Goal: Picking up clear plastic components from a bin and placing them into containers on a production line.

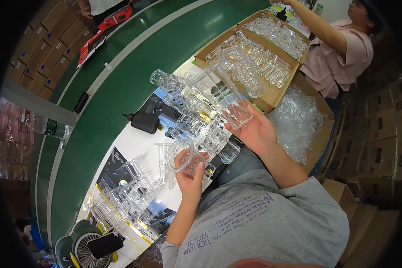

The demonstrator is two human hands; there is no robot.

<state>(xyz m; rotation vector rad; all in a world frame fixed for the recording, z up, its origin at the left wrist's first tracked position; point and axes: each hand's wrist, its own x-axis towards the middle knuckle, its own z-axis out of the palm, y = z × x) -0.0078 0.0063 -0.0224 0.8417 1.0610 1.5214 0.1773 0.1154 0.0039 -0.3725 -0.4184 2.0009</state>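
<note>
My left hand (190, 179) is closed around a clear plastic or glass piece with a wide round rim (179, 155), its thumb laid along the near side. Raised at the right, my right hand (260, 135) grips the lower end of a clear tubular part (222, 91) that slants up and away; a smaller tube shows inside it. The two parts are apart. Behind them, a row of similar clear pieces (190, 119) lies on printed cardboard sheets. Left of my left hand, another clear tube (164, 165) stands by a black bottle with a pointed nozzle (145, 122).
More clear pieces (129, 196) crowd the near left, beside a fan (91, 248). Cardboard trays (272, 102) of small clear parts and a box of plastic bags (297, 120) are at right. A co-worker (332, 53) sits beyond. The green table (94, 129) has a rail; a water bottle (47, 126) lies left.
</note>
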